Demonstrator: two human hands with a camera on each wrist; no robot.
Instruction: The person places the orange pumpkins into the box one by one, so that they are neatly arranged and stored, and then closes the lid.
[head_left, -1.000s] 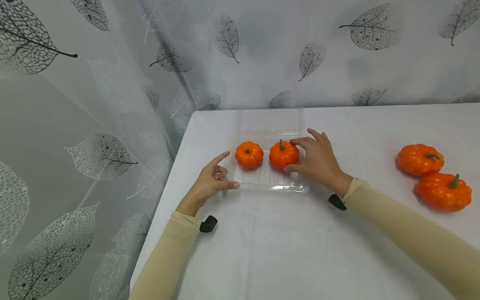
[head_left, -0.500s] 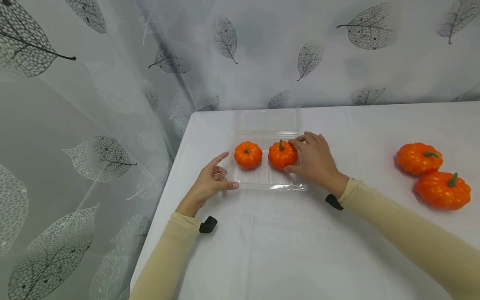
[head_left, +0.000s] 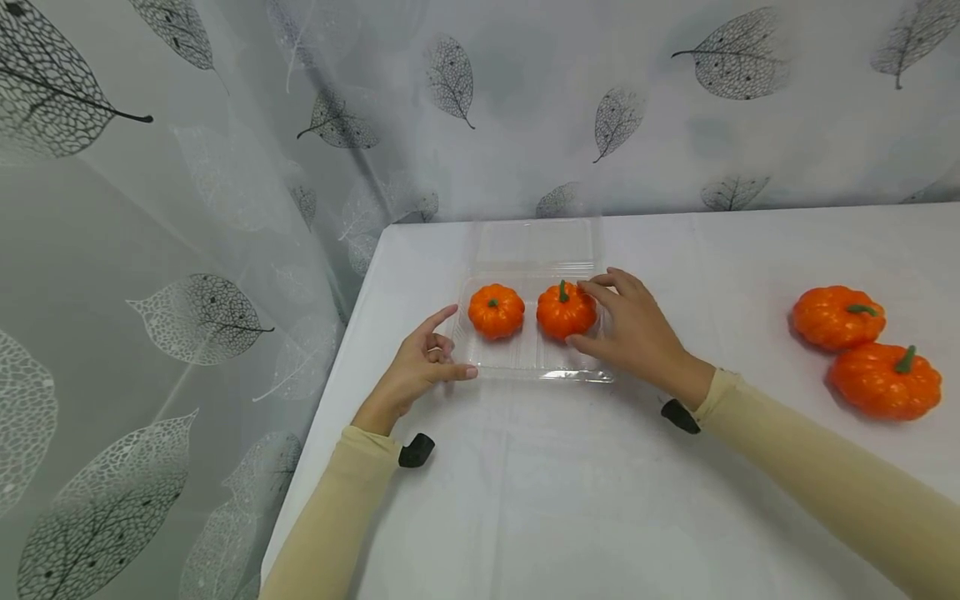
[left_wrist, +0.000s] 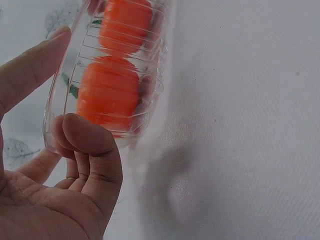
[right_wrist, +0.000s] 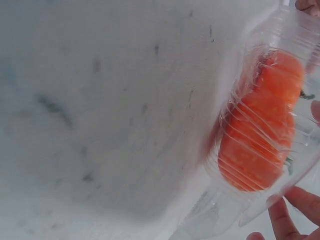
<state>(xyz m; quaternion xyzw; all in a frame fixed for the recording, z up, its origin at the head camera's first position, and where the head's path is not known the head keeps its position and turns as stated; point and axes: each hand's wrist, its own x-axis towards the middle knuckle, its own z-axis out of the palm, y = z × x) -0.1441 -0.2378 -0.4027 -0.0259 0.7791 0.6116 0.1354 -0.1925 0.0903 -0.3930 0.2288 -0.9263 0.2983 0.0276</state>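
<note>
A clear plastic clamshell box [head_left: 517, 369] lies on the white table with its lid [head_left: 536, 242] folded back. Inside sit two small orange toy pumpkins side by side, a left pumpkin [head_left: 497, 312] and a right pumpkin [head_left: 566, 311], green stems up. My left hand [head_left: 412, 367] holds the box's near-left corner; in the left wrist view its thumb [left_wrist: 87, 134] lies against the rim. Around the right pumpkin my right hand [head_left: 637, 329] spreads thumb and forefinger loosely. Some right fingertips [right_wrist: 278, 202] show beside the box rim; whether they touch the pumpkin I cannot tell.
Two larger orange pumpkins, one farther back [head_left: 837, 317] and one nearer [head_left: 887, 382], lie close together at the table's right. A leaf-patterned curtain [head_left: 525, 108] hangs behind and left of the white-covered table [head_left: 600, 500]. Dark wrist cameras sit below both wrists.
The right hand's thumb has loosened a little from the right pumpkin, and its wrist has shifted slightly right. Its raised fingers have lowered. The left hand, box and pumpkins stay in place.
</note>
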